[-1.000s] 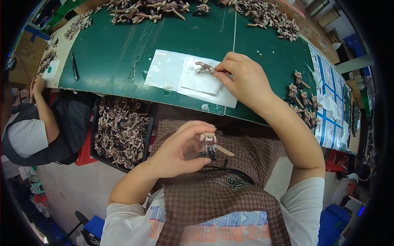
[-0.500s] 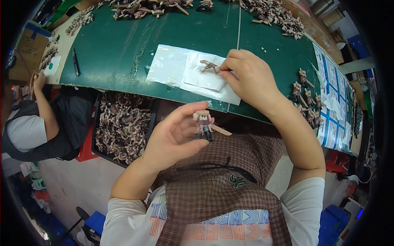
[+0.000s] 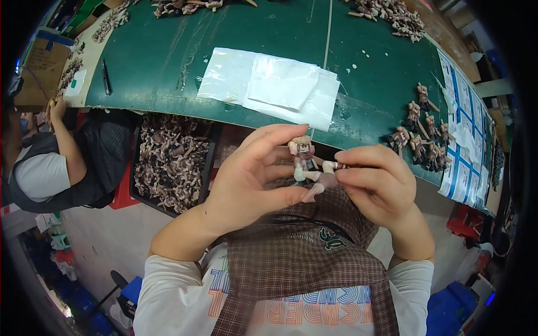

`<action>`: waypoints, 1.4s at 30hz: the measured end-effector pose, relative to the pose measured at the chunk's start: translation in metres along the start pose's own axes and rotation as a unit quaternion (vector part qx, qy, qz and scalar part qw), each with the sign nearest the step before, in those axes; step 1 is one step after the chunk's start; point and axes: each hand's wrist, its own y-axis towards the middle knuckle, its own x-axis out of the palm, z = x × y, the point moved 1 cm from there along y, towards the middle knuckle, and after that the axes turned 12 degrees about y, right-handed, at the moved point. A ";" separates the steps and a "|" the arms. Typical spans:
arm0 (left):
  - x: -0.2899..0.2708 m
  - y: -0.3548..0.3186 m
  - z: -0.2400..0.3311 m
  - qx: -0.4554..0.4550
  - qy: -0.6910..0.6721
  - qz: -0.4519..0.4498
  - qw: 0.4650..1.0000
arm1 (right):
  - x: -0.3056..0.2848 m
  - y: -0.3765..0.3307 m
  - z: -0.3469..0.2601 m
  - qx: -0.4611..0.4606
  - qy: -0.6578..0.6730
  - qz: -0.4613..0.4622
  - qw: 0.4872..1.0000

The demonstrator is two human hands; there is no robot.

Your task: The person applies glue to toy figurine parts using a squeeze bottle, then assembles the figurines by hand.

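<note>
Between the thumb and fingers of my left hand (image 3: 238, 176) is a small toy figure (image 3: 301, 150) with a pale head and a greyish body. My right hand (image 3: 384, 182) pinches a small pale and brownish figure part (image 3: 324, 183), held up against the lower front of that figure. Whether the two pieces are joined, I cannot tell. Both hands are in front of the table edge, above my brown checked apron (image 3: 291, 263). Just beyond them, white sheets (image 3: 280, 84) lie on the green table.
A cluster of similar figures (image 3: 428, 131) stands on the green table (image 3: 162, 73) at the right, beside blue-and-white printed sheets (image 3: 462, 140). More parts are heaped (image 3: 392, 17) along the far side. A black crate (image 3: 210, 162) full of parts sits left. Another person (image 3: 39, 173) works at far left.
My right hand has lifted the figure part off the white sheets and brought it back to the figure in my left hand. The left hand has shifted slightly right.
</note>
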 end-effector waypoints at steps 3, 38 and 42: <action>0.008 0.001 0.002 0.014 0.006 -0.014 1.000 | -0.001 -0.009 0.002 -0.016 -0.009 0.013 1.000; 0.016 0.005 -0.029 -0.004 -0.120 0.075 0.990 | 0.017 -0.016 0.010 -0.002 -0.049 0.087 0.995; 0.016 0.005 -0.031 -0.026 -0.107 0.079 0.991 | 0.022 -0.022 0.014 0.004 -0.042 0.101 0.994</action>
